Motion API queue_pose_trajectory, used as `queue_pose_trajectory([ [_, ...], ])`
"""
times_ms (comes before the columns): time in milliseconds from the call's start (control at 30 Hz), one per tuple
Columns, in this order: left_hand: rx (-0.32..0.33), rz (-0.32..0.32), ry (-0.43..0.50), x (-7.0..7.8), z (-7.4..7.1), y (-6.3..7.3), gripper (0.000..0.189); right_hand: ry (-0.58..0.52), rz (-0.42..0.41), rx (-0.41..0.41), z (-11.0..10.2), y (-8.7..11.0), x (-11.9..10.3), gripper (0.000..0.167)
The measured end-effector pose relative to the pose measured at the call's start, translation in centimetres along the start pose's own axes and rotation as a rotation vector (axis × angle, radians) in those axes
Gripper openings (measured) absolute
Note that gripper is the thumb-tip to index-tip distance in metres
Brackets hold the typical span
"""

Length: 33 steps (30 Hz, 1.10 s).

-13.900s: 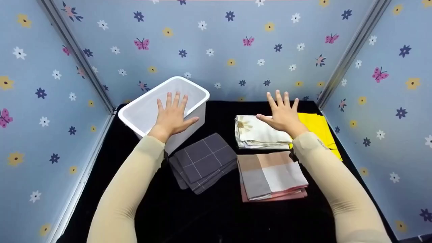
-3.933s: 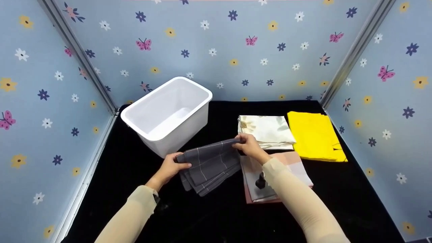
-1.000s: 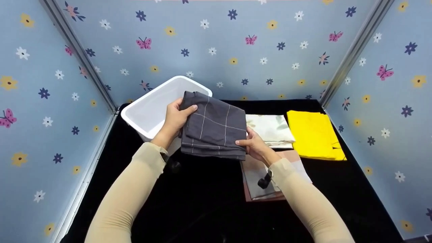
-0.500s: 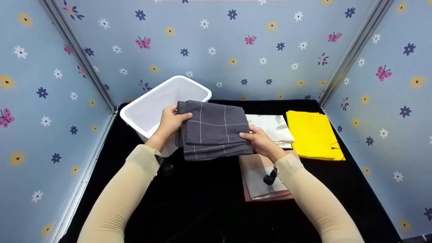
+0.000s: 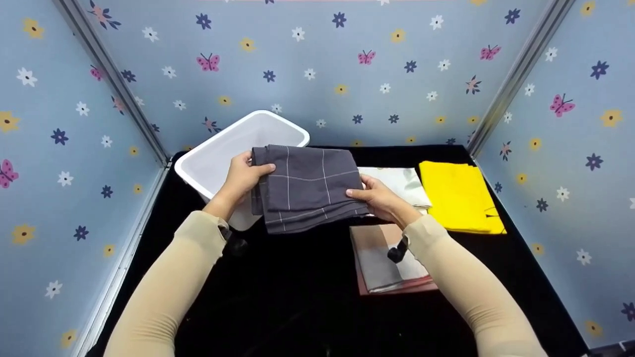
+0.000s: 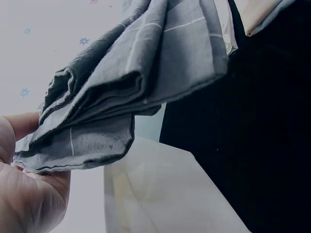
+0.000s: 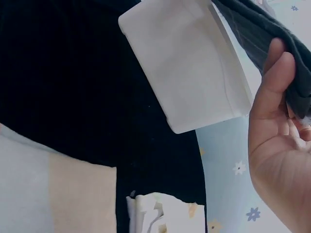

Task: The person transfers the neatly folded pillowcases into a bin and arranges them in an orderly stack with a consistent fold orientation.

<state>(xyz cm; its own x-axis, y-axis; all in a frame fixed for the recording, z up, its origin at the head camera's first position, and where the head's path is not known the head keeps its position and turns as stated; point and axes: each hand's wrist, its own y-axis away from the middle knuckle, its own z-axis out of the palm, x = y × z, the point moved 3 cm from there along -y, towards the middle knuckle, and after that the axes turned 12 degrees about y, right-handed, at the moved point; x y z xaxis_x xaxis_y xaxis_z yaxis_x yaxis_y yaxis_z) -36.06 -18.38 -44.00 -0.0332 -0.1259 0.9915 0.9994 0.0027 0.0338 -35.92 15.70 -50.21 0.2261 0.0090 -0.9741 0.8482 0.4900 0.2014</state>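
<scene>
A folded dark grey cloth with thin white check lines is held up between both hands in the head view. My left hand pinches its left edge, thumb on the front face. On the opposite edge my right hand grips the cloth with the thumb in front. The cloth overlaps the near right wall of a white plastic bin. In the left wrist view the layered folds of the cloth hang from the fingers, above the bin's outer wall. The right wrist view has the bin beyond the hand.
On the black tabletop lie a white floral folded cloth, a yellow one at the right, and a checked beige, grey and white stack nearer the front, partly under the right forearm. Flower-patterned panels enclose the back and sides.
Earlier the grey cloth lay on the table beside the bin, and both hands were bare. They took hold and lifted it; over the last second it has shifted slightly left.
</scene>
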Motion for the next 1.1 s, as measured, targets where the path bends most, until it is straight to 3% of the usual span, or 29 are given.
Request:
queue_pose_trajectory([
  [233, 0.005, -0.005, -0.004, 0.9, -1.0, 0.0, 0.047, 0.026, 0.016, -0.017, 0.8, -0.4, -1.7, 0.072],
  [333, 0.019, -0.005, 0.002, 1.2, -1.4, -0.1, 0.047, 0.049, 0.023, 0.014, 1.0, -0.8, -2.4, 0.064],
  [567, 0.052, 0.002, 0.039, 1.7, -2.4, -0.2, 0.049, 0.16, 0.061, 0.154, 1.1, -1.9, -4.2, 0.021],
  [700, 0.06, -0.002, 0.081, 2.0, -2.8, -0.2, 0.057, 0.207, 0.056, 0.223, 1.2, -2.5, -5.4, 0.018],
  [867, 0.066, -0.016, 0.133, 2.5, -3.4, -0.1, 0.062, 0.214, 0.02, 0.248, 1.7, -3.0, -7.0, 0.014],
  [1100, 0.089, -0.023, 0.161, 3.4, -4.5, -0.3, 0.039, 0.199, -0.025, 0.254, 2.4, -4.0, -8.7, 0.015],
])
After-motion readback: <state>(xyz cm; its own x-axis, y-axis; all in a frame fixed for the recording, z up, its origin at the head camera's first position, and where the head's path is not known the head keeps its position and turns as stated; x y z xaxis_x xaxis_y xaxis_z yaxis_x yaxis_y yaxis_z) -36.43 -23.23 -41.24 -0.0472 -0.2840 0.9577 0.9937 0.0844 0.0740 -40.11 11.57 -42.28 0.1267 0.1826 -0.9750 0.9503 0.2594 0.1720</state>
